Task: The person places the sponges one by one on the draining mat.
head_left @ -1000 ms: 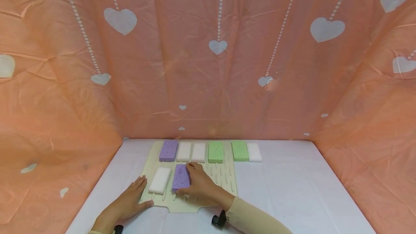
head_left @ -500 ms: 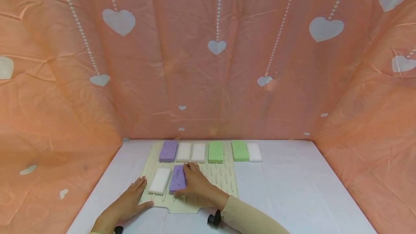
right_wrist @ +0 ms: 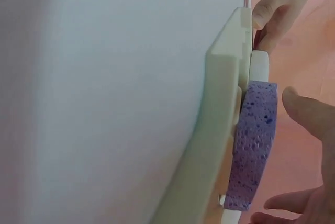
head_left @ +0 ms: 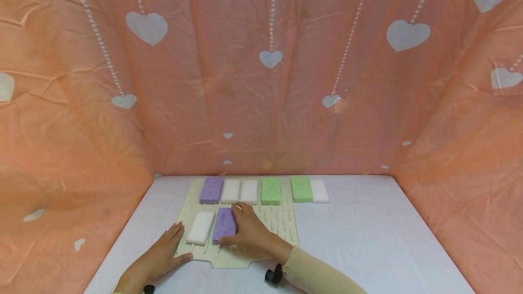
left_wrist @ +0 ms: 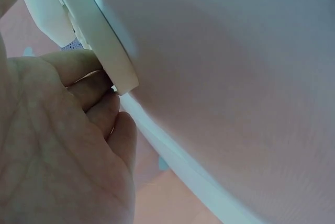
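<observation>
A cream ribbed mat [head_left: 282,226] lies on the white table. On its near row a purple sponge [head_left: 224,225] lies beside a white sponge [head_left: 200,227]. My right hand [head_left: 247,231] rests against the purple sponge's right side, fingers at its far end and thumb at its near end. In the right wrist view the thumb [right_wrist: 309,116] hovers just off the purple sponge [right_wrist: 254,145]. My left hand [head_left: 163,252] lies flat at the mat's front left corner. Its fingertips [left_wrist: 91,75] touch the mat's rim [left_wrist: 97,35].
The mat's far row holds a purple sponge [head_left: 211,189], two white sponges [head_left: 230,191] and a green one [head_left: 271,190]. Beside the mat lie a green sponge [head_left: 301,188] and a white one [head_left: 319,190]. Pink heart-print cloth [head_left: 261,80] walls in the table.
The purple sponge has slid a little left toward the white one under my right hand. The left hand has stayed where it was.
</observation>
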`<act>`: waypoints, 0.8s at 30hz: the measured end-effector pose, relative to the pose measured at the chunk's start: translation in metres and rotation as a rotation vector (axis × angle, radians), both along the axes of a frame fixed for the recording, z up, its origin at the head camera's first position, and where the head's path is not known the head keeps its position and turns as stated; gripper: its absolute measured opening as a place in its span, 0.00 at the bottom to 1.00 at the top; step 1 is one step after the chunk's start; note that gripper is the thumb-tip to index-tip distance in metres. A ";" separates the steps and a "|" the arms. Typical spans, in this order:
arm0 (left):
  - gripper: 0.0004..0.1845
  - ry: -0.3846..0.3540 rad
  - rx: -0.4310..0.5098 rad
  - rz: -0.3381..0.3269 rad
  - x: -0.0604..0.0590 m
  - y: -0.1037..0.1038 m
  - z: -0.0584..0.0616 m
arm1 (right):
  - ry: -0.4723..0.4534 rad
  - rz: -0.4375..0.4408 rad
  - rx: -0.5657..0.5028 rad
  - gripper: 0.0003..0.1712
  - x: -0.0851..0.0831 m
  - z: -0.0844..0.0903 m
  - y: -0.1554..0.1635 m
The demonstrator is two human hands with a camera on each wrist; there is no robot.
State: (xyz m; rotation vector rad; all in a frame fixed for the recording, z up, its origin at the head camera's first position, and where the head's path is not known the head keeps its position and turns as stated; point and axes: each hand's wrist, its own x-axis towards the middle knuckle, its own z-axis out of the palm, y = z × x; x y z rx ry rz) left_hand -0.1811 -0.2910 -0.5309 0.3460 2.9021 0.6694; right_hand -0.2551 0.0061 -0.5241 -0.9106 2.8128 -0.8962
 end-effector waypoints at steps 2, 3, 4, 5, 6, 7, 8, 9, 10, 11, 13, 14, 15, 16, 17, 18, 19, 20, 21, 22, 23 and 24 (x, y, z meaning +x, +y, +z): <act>0.56 -0.003 -0.002 0.002 0.000 0.000 0.000 | 0.012 0.000 0.006 0.67 0.000 0.002 0.003; 0.56 -0.005 0.002 0.004 0.000 0.000 0.000 | 0.026 0.002 0.013 0.66 -0.001 0.002 0.005; 0.56 -0.006 0.003 0.004 0.000 0.000 0.001 | 0.041 0.002 0.023 0.66 -0.002 0.003 0.007; 0.56 -0.009 0.007 0.005 0.000 0.000 0.001 | 0.056 0.004 0.030 0.65 -0.002 0.004 0.009; 0.56 -0.008 0.006 0.002 0.000 0.000 0.001 | 0.069 0.007 0.037 0.64 -0.003 0.005 0.011; 0.56 -0.010 0.009 0.002 0.000 0.000 0.001 | 0.070 0.009 0.036 0.64 -0.004 0.005 0.014; 0.56 -0.012 0.009 0.001 -0.001 0.000 0.000 | 0.075 0.008 0.036 0.63 -0.004 0.006 0.017; 0.56 -0.015 0.011 0.004 -0.001 0.000 0.000 | 0.072 0.009 0.028 0.63 -0.005 0.007 0.020; 0.56 -0.014 0.009 0.002 -0.001 0.000 0.000 | 0.065 0.008 0.017 0.62 -0.005 0.008 0.023; 0.56 -0.017 0.012 0.005 -0.001 0.000 -0.001 | 0.057 0.006 0.005 0.62 -0.006 0.009 0.027; 0.56 -0.008 0.006 0.001 -0.001 0.000 -0.001 | 0.043 0.002 -0.024 0.61 -0.007 0.011 0.035; 0.56 -0.004 0.003 0.000 -0.001 0.000 -0.001 | 0.038 0.001 -0.039 0.60 -0.007 0.011 0.039; 0.56 0.001 0.003 -0.001 -0.001 0.000 -0.001 | 0.034 0.001 -0.055 0.60 -0.008 0.012 0.043; 0.56 0.008 0.002 -0.005 -0.001 -0.001 -0.001 | 0.033 -0.004 -0.060 0.60 -0.009 0.012 0.047; 0.56 0.012 0.004 -0.006 -0.001 -0.001 -0.001 | 0.034 -0.007 -0.066 0.60 -0.009 0.011 0.051; 0.56 0.018 0.002 -0.010 0.000 -0.001 -0.001 | 0.031 -0.010 -0.074 0.60 -0.010 0.011 0.054; 0.56 0.019 0.005 -0.010 0.000 0.000 -0.001 | 0.028 -0.014 -0.080 0.59 -0.011 0.010 0.058; 0.56 0.020 0.006 -0.011 0.000 0.000 0.000 | 0.031 -0.016 -0.085 0.59 -0.012 0.010 0.062; 0.56 0.020 0.008 -0.011 0.000 0.000 0.000 | 0.032 -0.020 -0.090 0.59 -0.013 0.009 0.066; 0.56 0.019 0.008 -0.011 0.000 0.000 0.000 | 0.030 -0.024 -0.095 0.59 -0.014 0.008 0.069; 0.56 0.016 0.010 -0.011 0.000 0.000 0.000 | 0.034 -0.024 -0.102 0.58 -0.015 0.008 0.073; 0.56 0.013 0.011 -0.010 0.000 0.001 0.001 | 0.036 -0.026 -0.111 0.58 -0.016 0.007 0.077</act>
